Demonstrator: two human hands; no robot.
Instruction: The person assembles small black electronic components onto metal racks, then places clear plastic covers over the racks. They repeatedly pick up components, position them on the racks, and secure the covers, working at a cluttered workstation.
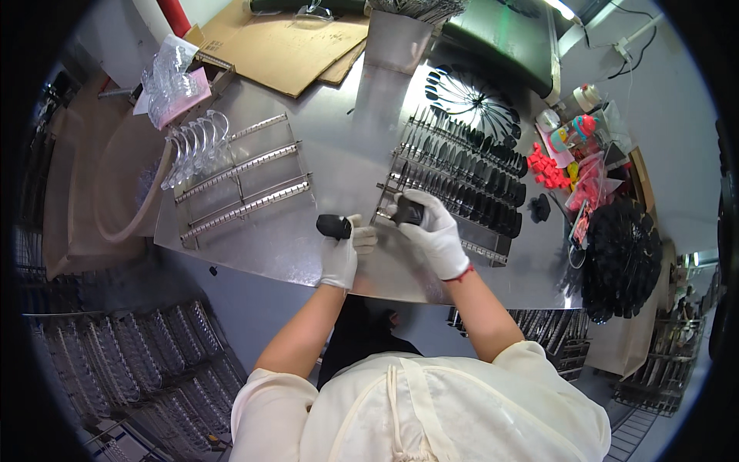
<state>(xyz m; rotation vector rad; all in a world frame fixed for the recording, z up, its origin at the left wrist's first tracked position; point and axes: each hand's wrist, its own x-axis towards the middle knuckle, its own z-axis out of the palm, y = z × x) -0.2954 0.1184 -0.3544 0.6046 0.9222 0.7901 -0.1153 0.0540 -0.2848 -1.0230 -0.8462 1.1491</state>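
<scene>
In white gloves, both hands are over the near part of the metal table. My left hand is closed on a small black, rounded piece. To its right, my right hand grips a second glossy black piece at the front left corner of a metal rack. Rows of similar black pieces stand in that rack, their narrow ends pointing to the far left. The exact kind of these pieces cannot be made out.
At the left lies another slotted metal rack, with clear curved pieces at its far left end. Black pieces form a ring at the back. Cardboard lies far left; red bits and a large black bundle are on the right.
</scene>
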